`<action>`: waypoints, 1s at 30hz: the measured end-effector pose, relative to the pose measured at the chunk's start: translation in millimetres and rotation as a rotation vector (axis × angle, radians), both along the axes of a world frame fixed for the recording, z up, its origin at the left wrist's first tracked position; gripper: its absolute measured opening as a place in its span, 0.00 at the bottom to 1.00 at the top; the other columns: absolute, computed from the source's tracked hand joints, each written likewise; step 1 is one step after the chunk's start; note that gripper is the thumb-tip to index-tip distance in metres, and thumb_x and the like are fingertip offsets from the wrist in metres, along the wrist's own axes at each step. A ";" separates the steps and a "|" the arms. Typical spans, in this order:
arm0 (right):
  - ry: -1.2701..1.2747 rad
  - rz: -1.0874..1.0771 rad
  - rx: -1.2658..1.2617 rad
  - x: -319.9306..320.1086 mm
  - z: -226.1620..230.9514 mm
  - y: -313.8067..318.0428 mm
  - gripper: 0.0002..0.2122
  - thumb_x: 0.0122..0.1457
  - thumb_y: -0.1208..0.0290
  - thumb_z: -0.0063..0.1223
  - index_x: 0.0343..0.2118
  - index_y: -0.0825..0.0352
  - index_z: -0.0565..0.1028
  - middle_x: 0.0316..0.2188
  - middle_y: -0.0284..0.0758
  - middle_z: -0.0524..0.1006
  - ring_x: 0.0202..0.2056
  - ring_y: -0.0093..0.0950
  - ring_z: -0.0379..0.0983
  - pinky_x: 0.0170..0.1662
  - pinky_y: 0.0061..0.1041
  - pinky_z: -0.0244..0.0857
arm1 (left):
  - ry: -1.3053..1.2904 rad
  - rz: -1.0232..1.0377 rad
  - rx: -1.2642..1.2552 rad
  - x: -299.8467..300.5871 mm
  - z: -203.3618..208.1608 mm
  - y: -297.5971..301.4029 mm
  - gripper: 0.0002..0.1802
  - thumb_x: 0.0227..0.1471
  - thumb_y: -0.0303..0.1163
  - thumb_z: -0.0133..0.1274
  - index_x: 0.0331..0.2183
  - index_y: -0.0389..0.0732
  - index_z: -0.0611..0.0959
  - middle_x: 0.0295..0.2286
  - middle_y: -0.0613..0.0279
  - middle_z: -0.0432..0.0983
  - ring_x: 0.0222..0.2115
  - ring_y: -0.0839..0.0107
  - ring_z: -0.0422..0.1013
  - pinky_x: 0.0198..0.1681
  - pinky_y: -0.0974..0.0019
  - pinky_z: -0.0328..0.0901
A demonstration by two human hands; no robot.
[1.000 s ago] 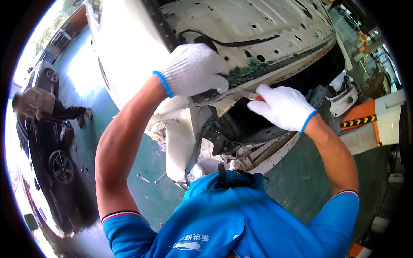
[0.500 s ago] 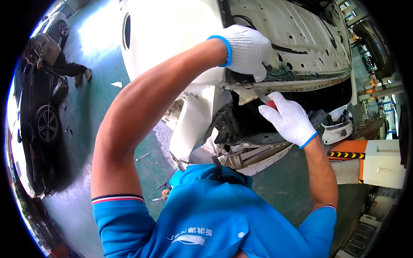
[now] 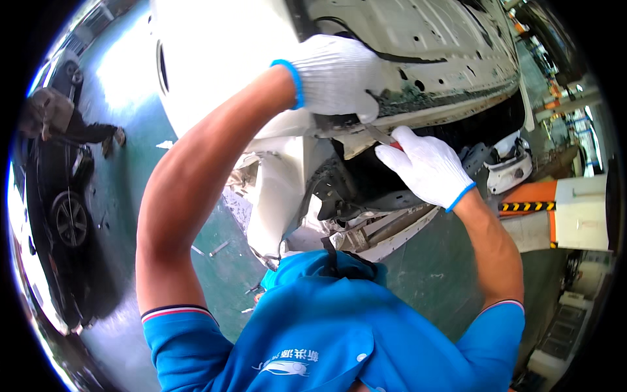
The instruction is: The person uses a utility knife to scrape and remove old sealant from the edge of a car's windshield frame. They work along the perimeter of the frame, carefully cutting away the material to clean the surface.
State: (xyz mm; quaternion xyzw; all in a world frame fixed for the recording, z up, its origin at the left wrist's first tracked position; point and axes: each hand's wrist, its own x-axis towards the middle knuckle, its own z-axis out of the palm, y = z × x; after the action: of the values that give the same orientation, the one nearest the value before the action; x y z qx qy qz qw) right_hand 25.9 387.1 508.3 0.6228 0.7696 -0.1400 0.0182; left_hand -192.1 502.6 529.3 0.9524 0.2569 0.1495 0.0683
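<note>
Head view: a wrecked white car (image 3: 421, 42) fills the upper middle, beyond the wearer's blue shirt (image 3: 366, 333).
Left hand (image 3: 343, 75): white glove, blue cuff, back uppermost, fingers bent down at the car's edge; its grip is hidden beneath, so I cannot tell what it holds.
Right hand (image 3: 428, 162): matching glove, grip closed round a red-handled tool (image 3: 379, 135).
Tool: between the hands, its flat blade angled up and left toward the edge; contact is unclear.
Car surface: pale metal with dark holes, a black strip (image 3: 405, 59) running across, dark greenish grime along the edge; torn panels and a dark cavity below.
Floor (image 3: 431, 281): green, scuffed, bright with glare at upper left; a small rod (image 3: 219, 248) and a white scrap (image 3: 164, 144) lie there.
Room, left: another person (image 3: 55, 114) beside a black car (image 3: 55, 261).
Room, right: a white bumper part (image 3: 509, 171) near an orange-and-white cabinet (image 3: 584, 212) with black-and-yellow tape (image 3: 527, 206).
</note>
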 end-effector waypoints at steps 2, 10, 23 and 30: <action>-0.023 0.027 0.010 2.6 3.3 3.9 0.22 0.68 0.48 0.48 0.40 0.68 0.73 0.29 0.55 0.79 0.36 0.57 0.77 0.39 0.54 0.68 | 0.008 -0.010 -0.008 -2.7 5.1 -2.5 0.12 0.47 0.43 0.62 0.27 0.45 0.89 0.23 0.52 0.78 0.26 0.53 0.76 0.34 0.54 0.72; -0.025 0.006 -0.025 15.1 12.8 8.8 0.24 0.67 0.44 0.49 0.39 0.67 0.77 0.33 0.53 0.81 0.39 0.55 0.78 0.43 0.52 0.70 | 0.014 0.010 -0.070 -0.9 -1.3 1.5 0.11 0.48 0.40 0.64 0.28 0.44 0.90 0.25 0.54 0.81 0.26 0.55 0.78 0.36 0.57 0.74; -0.066 0.025 -0.081 34.8 27.2 21.8 0.23 0.67 0.45 0.49 0.40 0.66 0.78 0.37 0.51 0.82 0.42 0.55 0.77 0.45 0.50 0.70 | 0.012 -0.005 -0.105 -2.9 0.8 1.3 0.12 0.47 0.41 0.65 0.32 0.46 0.91 0.28 0.55 0.83 0.30 0.54 0.79 0.38 0.56 0.74; 0.049 0.059 -0.029 40.3 20.7 7.6 0.23 0.62 0.46 0.56 0.41 0.66 0.77 0.35 0.53 0.81 0.41 0.54 0.79 0.45 0.49 0.72 | 0.154 -0.080 -0.134 0.9 8.1 0.1 0.16 0.39 0.40 0.68 0.34 0.45 0.90 0.29 0.56 0.84 0.34 0.56 0.79 0.41 0.55 0.73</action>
State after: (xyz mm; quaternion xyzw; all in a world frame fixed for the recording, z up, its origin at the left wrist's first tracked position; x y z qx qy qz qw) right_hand 66.2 394.7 529.0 0.5960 0.7855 -0.1659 0.0125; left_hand -191.2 502.6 537.5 0.9638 0.2327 0.0556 0.1177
